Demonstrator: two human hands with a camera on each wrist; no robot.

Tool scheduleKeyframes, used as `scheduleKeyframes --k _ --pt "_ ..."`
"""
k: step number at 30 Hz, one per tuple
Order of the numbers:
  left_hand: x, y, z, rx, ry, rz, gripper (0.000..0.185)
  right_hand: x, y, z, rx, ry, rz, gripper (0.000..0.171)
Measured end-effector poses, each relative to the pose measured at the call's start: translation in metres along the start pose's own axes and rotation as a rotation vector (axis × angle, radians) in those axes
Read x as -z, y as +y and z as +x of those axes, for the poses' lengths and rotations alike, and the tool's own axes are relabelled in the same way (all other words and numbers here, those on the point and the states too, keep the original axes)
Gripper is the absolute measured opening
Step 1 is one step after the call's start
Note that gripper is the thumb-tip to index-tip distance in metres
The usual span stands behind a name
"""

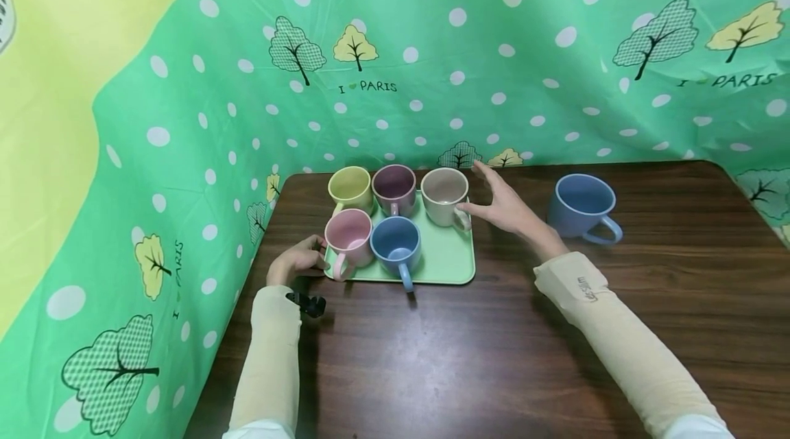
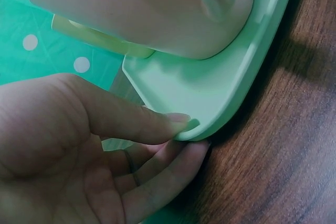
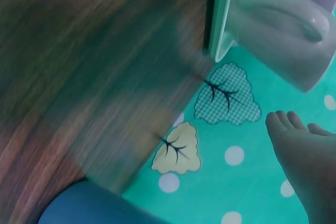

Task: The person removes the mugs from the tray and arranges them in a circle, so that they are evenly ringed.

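Observation:
On the table, a light green tray [image 1: 449, 254] carries a yellow mug [image 1: 350, 186], a purple mug [image 1: 395, 186], a light grey mug [image 1: 444, 195], a pink mug [image 1: 349, 236] and a blue mug [image 1: 396, 243]. My left hand [image 1: 300, 258] pinches the tray's near left corner, thumb [image 2: 163, 125] on the rim and fingers curled underneath, as the left wrist view shows. At the tray's right side, my right hand [image 1: 503, 206] is spread with thumb and fingers apart beside the grey mug. Its thumb overlaps that mug near the handle in the head view; nothing is held.
A larger blue mug [image 1: 583, 209] stands on the dark wooden table [image 1: 555, 343] to the right of the tray, close by my right wrist. A green dotted cloth [image 1: 432, 103] printed with trees hangs behind the table and along its left side.

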State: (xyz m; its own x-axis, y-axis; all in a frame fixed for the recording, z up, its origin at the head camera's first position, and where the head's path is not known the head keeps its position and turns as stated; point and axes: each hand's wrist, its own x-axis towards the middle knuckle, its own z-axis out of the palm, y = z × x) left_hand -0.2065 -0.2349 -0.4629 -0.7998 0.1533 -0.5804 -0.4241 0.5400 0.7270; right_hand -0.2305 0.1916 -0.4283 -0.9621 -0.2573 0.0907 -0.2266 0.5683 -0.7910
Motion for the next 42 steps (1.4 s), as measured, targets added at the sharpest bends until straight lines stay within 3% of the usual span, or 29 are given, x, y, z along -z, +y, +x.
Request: scheduleKeyframes --k 12,20,29,42 --pt "0.003 -0.001 0.000 -0.034 0.026 0.091 0.045 -0.015 -0.009 0.010 0.029 -0.013 -0.035 0.101" --pt "0.003 0.000 -0.001 -0.042 0.026 0.086 0.045 -0.022 -0.010 0.019 0.015 -0.024 -0.040 0.103" --pt "0.001 0.000 0.000 -0.006 0.006 -0.030 0.047 -0.029 -0.012 0.028 -0.035 -0.025 -0.066 0.110" --pt "-0.001 -0.001 0.001 -0.001 -0.006 -0.031 0.048 -0.034 -0.011 0.024 -0.052 0.022 -0.095 0.113"
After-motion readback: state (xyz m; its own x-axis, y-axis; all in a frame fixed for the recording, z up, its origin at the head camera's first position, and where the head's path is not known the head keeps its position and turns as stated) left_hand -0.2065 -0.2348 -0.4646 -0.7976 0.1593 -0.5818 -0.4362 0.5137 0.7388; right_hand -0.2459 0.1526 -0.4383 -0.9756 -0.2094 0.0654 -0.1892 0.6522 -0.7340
